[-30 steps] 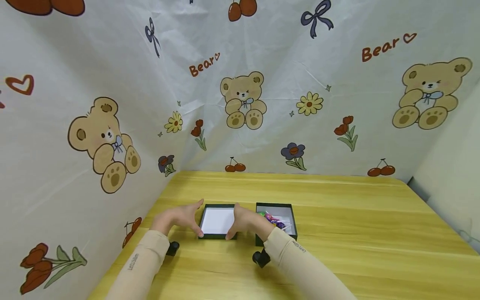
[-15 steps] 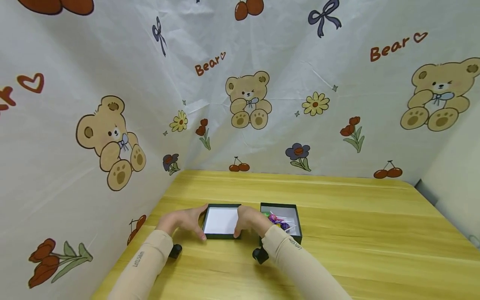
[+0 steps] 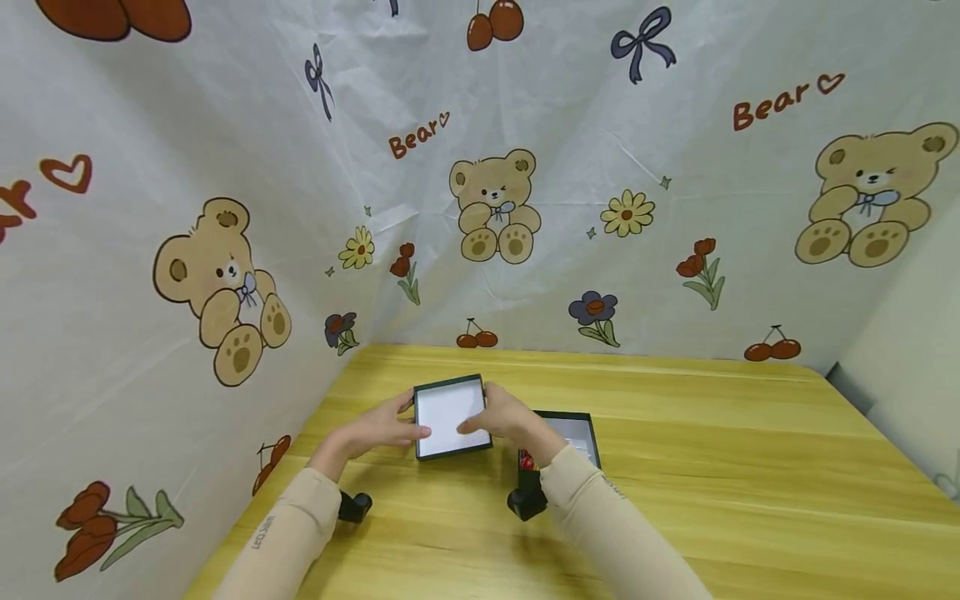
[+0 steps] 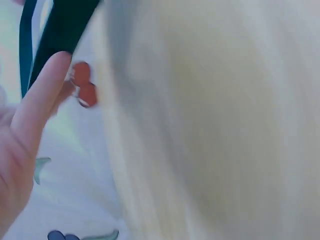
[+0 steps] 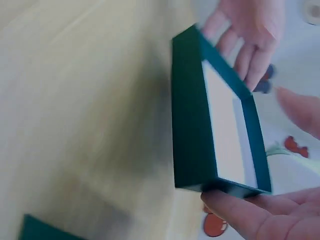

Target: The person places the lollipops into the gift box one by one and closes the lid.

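A shallow dark green box lid with a white inside is held up over the table, tilted with its inside toward the head camera. My left hand grips its left wall, the thumb across the near part. On the opposite side my right hand holds the right wall, its thumb reaching over the inside. In the right wrist view, fingers press along the lid's outer wall. Partly behind my right forearm stands an open dark green box with lollipops in it.
The wood-grain table stretches far to the right. A white cloth with printed bears hangs behind it and along the left side. Black wrist cameras jut out below both hands.
Both hands have taken hold of the lid and lifted it off the table, tilting it up. My right forearm now covers more of the lollipop box.
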A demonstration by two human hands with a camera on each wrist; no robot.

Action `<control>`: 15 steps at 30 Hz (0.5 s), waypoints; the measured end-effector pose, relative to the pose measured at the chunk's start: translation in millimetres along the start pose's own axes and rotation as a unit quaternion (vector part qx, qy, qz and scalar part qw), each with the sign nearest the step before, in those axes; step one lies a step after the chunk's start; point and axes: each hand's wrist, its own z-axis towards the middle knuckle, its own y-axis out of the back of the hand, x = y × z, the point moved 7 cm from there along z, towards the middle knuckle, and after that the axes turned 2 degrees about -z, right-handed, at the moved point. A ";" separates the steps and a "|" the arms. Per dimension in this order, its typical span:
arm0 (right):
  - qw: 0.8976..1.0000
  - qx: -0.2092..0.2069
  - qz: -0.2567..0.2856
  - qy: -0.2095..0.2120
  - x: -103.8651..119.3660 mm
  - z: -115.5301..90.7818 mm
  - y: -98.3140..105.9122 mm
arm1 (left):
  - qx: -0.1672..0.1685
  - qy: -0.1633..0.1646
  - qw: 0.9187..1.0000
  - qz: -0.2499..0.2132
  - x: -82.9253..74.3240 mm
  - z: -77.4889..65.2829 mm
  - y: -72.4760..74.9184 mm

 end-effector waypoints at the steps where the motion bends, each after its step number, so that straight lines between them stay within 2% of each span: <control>1: 0.999 0.003 0.047 -0.001 2.8 -0.7 4.6 | -0.011 -0.003 0.999 -0.040 -5.6 0.1 1.7; 4: 0.987 0.007 0.163 -0.004 9.9 -1.7 18.5 | -0.047 -0.011 0.988 -0.147 -23.1 3.0 5.3; 8: 0.964 -0.031 0.265 -0.015 12.8 -3.3 37.8 | -0.094 -0.028 0.964 -0.247 -44.1 4.9 4.4; 12: 0.940 -0.091 0.327 -0.030 9.5 -8.7 53.1 | -0.160 -0.041 0.926 -0.339 -59.4 3.4 -1.0; 15: 0.928 -0.137 0.346 -0.023 12.2 -15.6 65.8 | -0.216 -0.045 0.895 -0.387 -70.1 4.1 -5.5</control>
